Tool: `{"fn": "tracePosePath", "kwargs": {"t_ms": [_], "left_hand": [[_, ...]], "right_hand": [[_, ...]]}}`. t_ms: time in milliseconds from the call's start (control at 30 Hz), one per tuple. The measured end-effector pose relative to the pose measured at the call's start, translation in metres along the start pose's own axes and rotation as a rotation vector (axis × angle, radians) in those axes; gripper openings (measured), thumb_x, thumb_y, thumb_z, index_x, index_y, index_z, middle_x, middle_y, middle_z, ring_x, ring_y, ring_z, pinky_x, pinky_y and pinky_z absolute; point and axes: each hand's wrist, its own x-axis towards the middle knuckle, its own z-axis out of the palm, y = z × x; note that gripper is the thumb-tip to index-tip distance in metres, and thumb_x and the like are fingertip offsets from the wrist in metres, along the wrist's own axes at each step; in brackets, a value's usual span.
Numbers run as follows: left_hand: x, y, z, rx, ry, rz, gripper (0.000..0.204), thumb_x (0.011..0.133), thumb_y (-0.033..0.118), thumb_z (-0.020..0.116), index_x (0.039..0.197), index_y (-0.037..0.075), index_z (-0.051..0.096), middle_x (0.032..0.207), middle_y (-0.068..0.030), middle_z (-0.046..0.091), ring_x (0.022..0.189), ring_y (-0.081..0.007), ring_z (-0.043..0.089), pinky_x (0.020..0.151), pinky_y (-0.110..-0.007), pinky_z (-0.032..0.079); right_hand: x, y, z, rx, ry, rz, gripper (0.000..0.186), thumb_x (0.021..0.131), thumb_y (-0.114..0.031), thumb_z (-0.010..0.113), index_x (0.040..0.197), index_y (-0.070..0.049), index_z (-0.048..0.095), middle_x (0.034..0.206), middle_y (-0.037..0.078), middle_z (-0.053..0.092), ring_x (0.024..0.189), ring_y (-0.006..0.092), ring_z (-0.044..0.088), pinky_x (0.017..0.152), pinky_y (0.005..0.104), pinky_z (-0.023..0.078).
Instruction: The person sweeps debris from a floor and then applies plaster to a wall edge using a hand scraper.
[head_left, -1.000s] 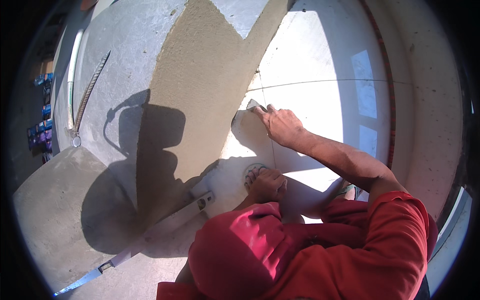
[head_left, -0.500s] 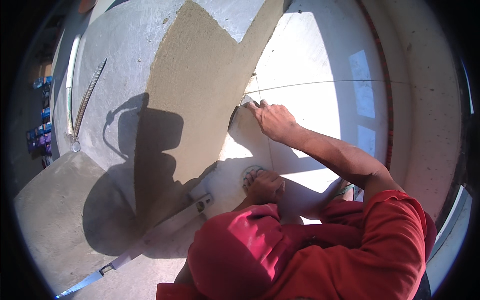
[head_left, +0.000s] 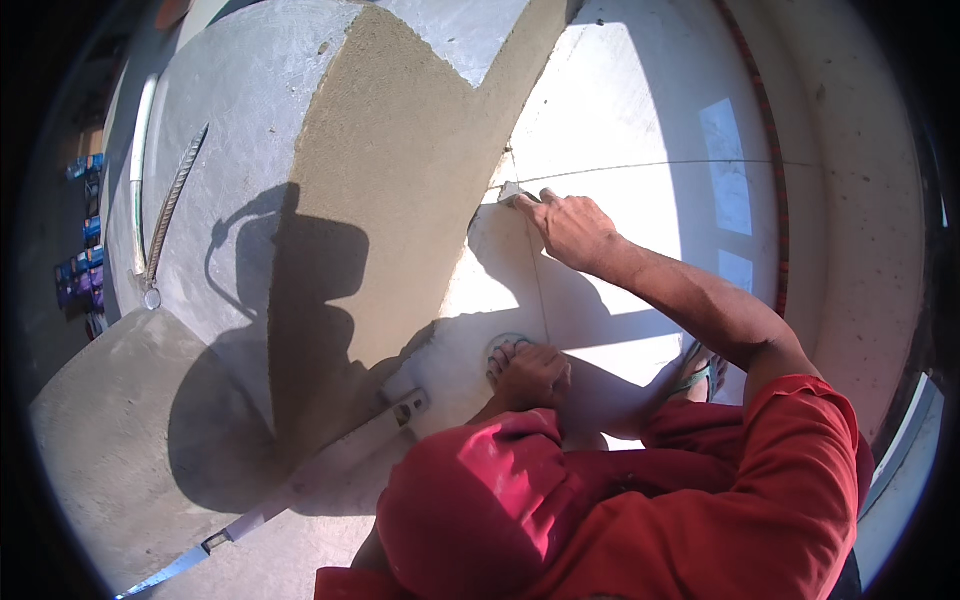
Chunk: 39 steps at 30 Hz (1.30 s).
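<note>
My right hand (head_left: 578, 232) reaches over the white floor tiles (head_left: 610, 120), fingers bent and pinched together. At its fingertips is a small grey flat pointed piece (head_left: 511, 191), right where the tile joints meet the sandy mortar bed (head_left: 400, 150). I cannot tell whether it is a scraper blade or a loose chip. Lower down, my left hand (head_left: 532, 374) is closed on a round thing with a greenish rim (head_left: 507, 342), which rests on the shaded tile. Most of that round thing is hidden under my fingers.
A long spirit level (head_left: 340, 455) lies diagonally at the lower left. On the grey concrete (head_left: 230, 80) are a ribbed steel bar (head_left: 176, 200) and a white pipe (head_left: 142, 170). My sandalled foot (head_left: 697, 376) stands beside my right forearm. A red-and-dark strip (head_left: 775, 180) runs along the right.
My right hand has shifted slightly right, away from the mortar edge, with the grey piece moving along at its fingertips. My left hand stays on the round thing.
</note>
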Motion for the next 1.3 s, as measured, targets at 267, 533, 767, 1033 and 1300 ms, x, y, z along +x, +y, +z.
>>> {"fn": "tracePosePath", "kwargs": {"t_ms": [267, 533, 767, 1033, 1300], "left_hand": [[0.008, 0.006, -0.006, -0.001, 0.009, 0.024, 0.01, 0.079, 0.011, 0.066, 0.076, 0.004, 0.06, 0.08, -0.0125, 0.06, 0.073, -0.0306, 0.063, 0.071, -0.042, 0.052], [0.008, 0.005, -0.001, -0.022, 0.036, 0.03, 0.01, 0.079, 0.01, 0.066, 0.074, 0.004, 0.059, 0.076, -0.0112, 0.058, 0.072, -0.0294, 0.062, 0.07, -0.041, 0.052], [0.007, 0.008, -0.009, -0.012, -0.016, 0.001, 0.009, 0.08, 0.01, 0.065, 0.075, 0.005, 0.059, 0.077, -0.011, 0.058, 0.075, -0.0298, 0.062, 0.072, -0.042, 0.051], [0.012, 0.014, -0.006, -0.002, -0.02, 0.009, 0.009, 0.081, 0.01, 0.064, 0.076, 0.005, 0.059, 0.077, -0.011, 0.058, 0.076, -0.03, 0.062, 0.073, -0.043, 0.05], [0.008, 0.012, -0.004, 0.012, 0.005, 0.034, 0.009, 0.08, 0.01, 0.064, 0.077, 0.005, 0.059, 0.078, -0.0112, 0.058, 0.076, -0.03, 0.061, 0.072, -0.043, 0.05]], "right_hand": [[0.008, 0.007, -0.001, -0.02, 0.083, -0.016, 0.041, 0.1, -0.01, 0.043, 0.14, -0.003, 0.047, 0.113, 0.023, 0.064, 0.079, 0.0298, 0.072, 0.07, 0.0391, 0.062], [0.003, 0.01, -0.013, 0.007, 0.071, 0.037, 0.032, 0.103, -0.011, 0.037, 0.128, 0.0, 0.054, 0.103, 0.02, 0.065, 0.087, 0.0294, 0.072, 0.073, 0.0397, 0.062], [0.02, 0.012, -0.006, 0.017, 0.048, 0.049, 0.047, 0.097, -0.005, 0.043, 0.144, -0.005, 0.043, 0.11, 0.023, 0.062, 0.085, 0.0303, 0.07, 0.073, 0.038, 0.061], [0.022, 0.019, -0.007, -0.008, 0.088, 0.062, 0.046, 0.098, -0.006, 0.043, 0.143, -0.004, 0.044, 0.108, 0.023, 0.063, 0.083, 0.0291, 0.071, 0.07, 0.0391, 0.061], [0.025, 0.026, -0.009, 0.008, 0.101, 0.089, 0.044, 0.099, -0.005, 0.04, 0.142, -0.004, 0.045, 0.104, 0.023, 0.064, 0.079, 0.0294, 0.07, 0.072, 0.0409, 0.061]]}}
